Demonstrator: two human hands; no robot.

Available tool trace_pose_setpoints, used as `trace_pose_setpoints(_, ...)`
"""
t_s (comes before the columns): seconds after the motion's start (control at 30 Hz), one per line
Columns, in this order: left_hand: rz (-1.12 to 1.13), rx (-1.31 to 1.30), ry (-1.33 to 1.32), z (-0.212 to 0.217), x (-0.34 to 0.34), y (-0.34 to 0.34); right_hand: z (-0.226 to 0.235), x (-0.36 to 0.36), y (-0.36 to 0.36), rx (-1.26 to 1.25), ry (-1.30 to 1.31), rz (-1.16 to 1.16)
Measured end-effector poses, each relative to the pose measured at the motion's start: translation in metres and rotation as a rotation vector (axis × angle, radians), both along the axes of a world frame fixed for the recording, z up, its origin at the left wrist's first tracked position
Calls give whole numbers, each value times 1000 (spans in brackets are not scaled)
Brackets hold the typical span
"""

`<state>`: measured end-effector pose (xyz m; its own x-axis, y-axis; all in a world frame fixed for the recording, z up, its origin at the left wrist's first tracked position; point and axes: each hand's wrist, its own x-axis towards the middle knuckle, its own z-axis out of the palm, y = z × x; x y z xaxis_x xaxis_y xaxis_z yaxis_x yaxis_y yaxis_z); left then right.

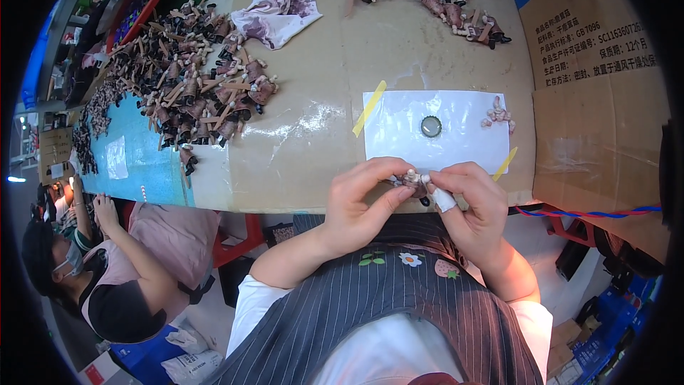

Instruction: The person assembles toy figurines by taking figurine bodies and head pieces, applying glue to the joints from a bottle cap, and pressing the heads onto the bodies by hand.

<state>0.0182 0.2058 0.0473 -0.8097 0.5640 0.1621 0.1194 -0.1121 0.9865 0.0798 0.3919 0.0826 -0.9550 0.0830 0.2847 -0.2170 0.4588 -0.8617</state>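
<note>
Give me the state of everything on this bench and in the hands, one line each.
Left hand: closed in a pinch on the small figure
Right hand: pinching the same figure, one digit wrapped in white
Small figure: held, partly hidden
White sheet: flat, taped at two corners
Bottle cap: lying on the sheet
White cloth: crumpled, stained purple
Figure pile: heaped, jumbled

Passage between left hand [360, 203] and figurine heap [189, 100], box [598, 135] blocking right
</note>
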Motion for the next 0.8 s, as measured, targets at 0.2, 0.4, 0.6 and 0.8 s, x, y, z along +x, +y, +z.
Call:
trace_pose_setpoints(0.2,36,-139,454,16,-8,4,7,-2,10,58,-25,55)
trace_pose_setpoints(0.4,30,-119,384,19,-4,6,14,1,15,187,36,162)
trace_pose_setpoints(0.6,10,-113,338,22,2,9,11,5,13,268,178,112)
trace_pose_setpoints(0.8,61,-113,455,25,13,15,14,13,21,187,110,199)
